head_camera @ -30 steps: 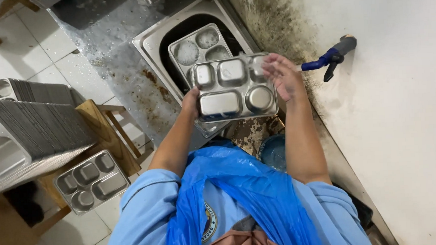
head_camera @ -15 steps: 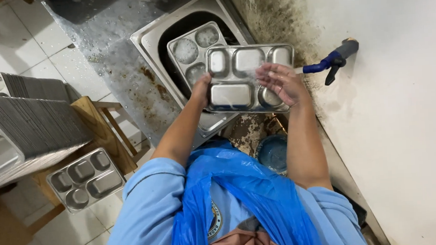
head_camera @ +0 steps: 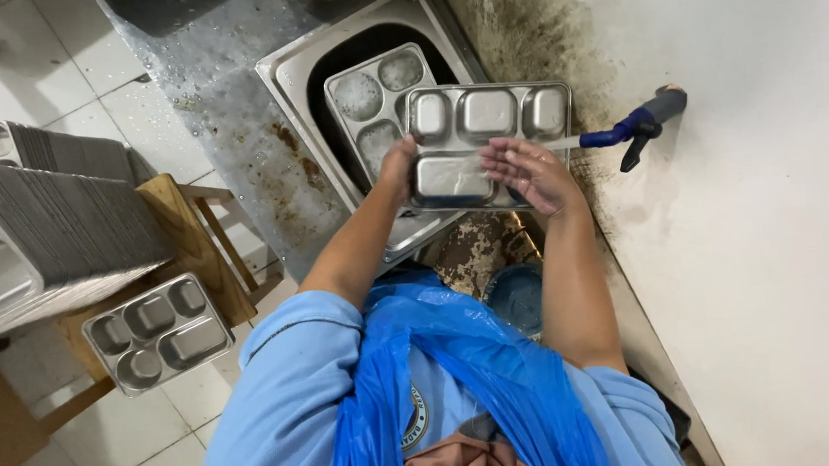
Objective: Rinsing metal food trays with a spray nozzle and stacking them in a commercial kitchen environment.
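The person stands at a steel sink set in a wet, stained counter. A compartmented metal tray is held above the basin, tilted up toward the far wall, with its hollows facing the person. The left hand is closed on the tray's near left edge, thumb over the rim. The right hand lies open, fingers spread loosely, over the tray's near right part; whether it presses the metal I cannot tell. A thin stream runs from the blue tap on the right wall onto that area. A second tray rests in the basin underneath.

Judgement: for a sound rinse, the left grip should stay firm on the rim, since wet steel will likely slip. The open palm ought to sweep each hollow in turn under the stream, corners included. Keeping the tilt lets water drain into the basin rather than onto the blue plastic apron.

To the left, a tall stack of trays sits on a wooden stool, with a single tray lower down.
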